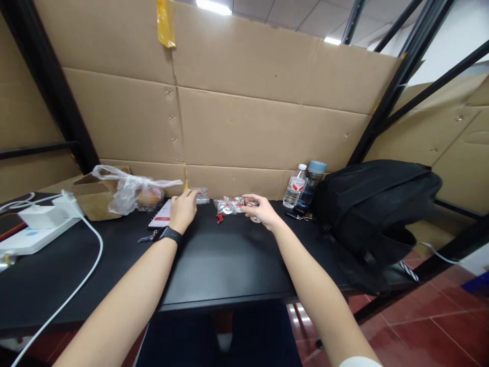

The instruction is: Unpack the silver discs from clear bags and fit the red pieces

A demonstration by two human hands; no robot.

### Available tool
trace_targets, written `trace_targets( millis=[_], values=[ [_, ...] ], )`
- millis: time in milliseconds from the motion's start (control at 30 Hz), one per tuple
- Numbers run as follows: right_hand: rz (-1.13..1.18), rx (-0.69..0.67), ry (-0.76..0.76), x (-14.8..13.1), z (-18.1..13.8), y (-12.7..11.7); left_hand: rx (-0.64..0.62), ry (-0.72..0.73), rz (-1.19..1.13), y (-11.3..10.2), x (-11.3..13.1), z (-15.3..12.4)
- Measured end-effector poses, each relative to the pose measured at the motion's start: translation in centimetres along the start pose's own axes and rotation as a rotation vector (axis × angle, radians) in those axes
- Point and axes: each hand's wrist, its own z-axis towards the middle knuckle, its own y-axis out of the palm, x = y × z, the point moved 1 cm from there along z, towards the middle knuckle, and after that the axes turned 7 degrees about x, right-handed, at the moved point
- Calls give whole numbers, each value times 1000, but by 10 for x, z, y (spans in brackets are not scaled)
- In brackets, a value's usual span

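Two bare forearms reach forward over one black table [229,265], converging slightly, with one dark watch [170,234] on the left wrist. The left hand [183,210] is palm down, its fingers bent; whether they grip anything is hidden. Under and beside it lies one pale flat item [163,214], and just right of its fingertips is a clear plastic packet [202,195]. The right hand [265,211] turns inward, thumb and forefinger curved and parted at the right end of a cluster of small clear packets [228,206]; I cannot tell if it has hold of one. The cluster lies between the hands, too overlapped to count, with one red cord [220,218] at its near edge. Beyond the right hand, two bottles [295,188] stand upright, side by side. One cardboard panel [244,127] rises behind everything.
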Motion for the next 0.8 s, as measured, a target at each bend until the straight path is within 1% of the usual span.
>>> trace_targets(
  millis=[133, 200, 233, 300, 400, 467, 533, 600, 733, 800],
  values=[
    [-26, 5, -27, -3, 1, -6, 114, 22, -220, -11, 19, 2],
    [-47, 11, -35, -4, 1, -9, 105, 36, -374, -12, 35, -2],
    [-60, 16, -37, -5, 1, -10, 71, 48, -445, -11, 44, -6],
    [-83, 20, -44, -8, 1, -14, -55, 116, -535, -10, 62, -15],
    [-109, -6, -68, -11, 1, -21, -244, 228, -588, -6, 85, -32],
    [-125, -37, -92, -13, 1, -27, -351, 299, -594, -2, 95, -42],
    [-139, -55, -108, -14, 2, -31, -445, 354, -597, 0, 99, -49],
    [-150, -63, -110, -15, 3, -34, -511, 376, -609, 0, 100, -52],
    [-189, -88, -119, -15, 2, -37, -595, 337, -655, -3, 100, -52],
    [-240, -131, -136, -16, 1, -39, -641, 325, -663, -6, 100, -52]
  ],
)
